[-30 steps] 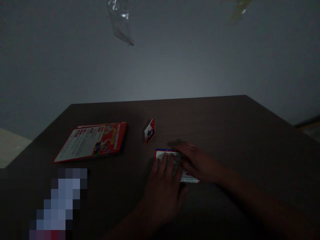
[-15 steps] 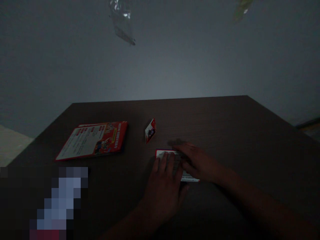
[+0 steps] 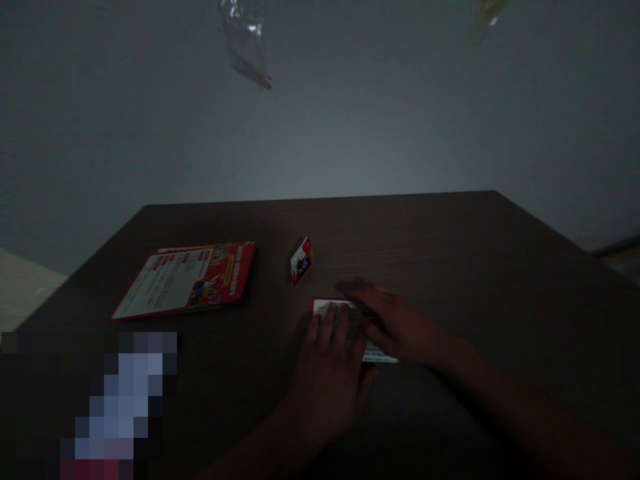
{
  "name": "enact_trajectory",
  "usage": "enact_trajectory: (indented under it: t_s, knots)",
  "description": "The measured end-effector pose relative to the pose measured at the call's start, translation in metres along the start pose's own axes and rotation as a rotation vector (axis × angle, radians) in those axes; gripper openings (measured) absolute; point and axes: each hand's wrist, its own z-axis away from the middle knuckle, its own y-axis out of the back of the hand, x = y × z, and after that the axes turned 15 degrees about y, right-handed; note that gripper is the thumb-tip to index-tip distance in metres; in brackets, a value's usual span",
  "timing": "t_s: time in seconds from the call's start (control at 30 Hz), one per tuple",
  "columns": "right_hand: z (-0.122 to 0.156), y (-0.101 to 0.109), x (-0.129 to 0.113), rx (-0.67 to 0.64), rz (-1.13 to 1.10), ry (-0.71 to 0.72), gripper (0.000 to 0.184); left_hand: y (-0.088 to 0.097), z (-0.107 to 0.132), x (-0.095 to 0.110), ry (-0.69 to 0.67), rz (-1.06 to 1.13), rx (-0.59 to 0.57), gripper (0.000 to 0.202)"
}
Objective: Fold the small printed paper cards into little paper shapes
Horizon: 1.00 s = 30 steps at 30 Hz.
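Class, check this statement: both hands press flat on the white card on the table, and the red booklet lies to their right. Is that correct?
No. The head view shows the red booklet lying to their left, not their right. The rest holds: the left hand and the right hand both press flat on the white card on the table.

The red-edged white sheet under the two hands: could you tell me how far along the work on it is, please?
Done: a small red-and-white piece sits apart on the table. In hand: the left hand and right hand both press the sheet flat. Left: the red booklet lies untouched.
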Motion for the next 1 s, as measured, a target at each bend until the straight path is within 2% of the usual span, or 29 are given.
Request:
enact_trajectory:
  t_s: [0.4,0.6,1.0]
  knots:
    - [-0.001,0.000,0.000,0.015,-0.023,0.007,0.055,-0.002,0.000,-0.001,0.003,0.007,-0.011,0.051]
    - [-0.007,-0.001,0.000,0.033,-0.033,-0.033,0.046,-0.002,0.001,0.000,0.001,-0.011,-0.016,0.050]
    - [-0.010,0.000,0.001,0.072,-0.075,-0.047,0.048,-0.001,0.001,0.000,-0.002,-0.009,-0.011,0.051]
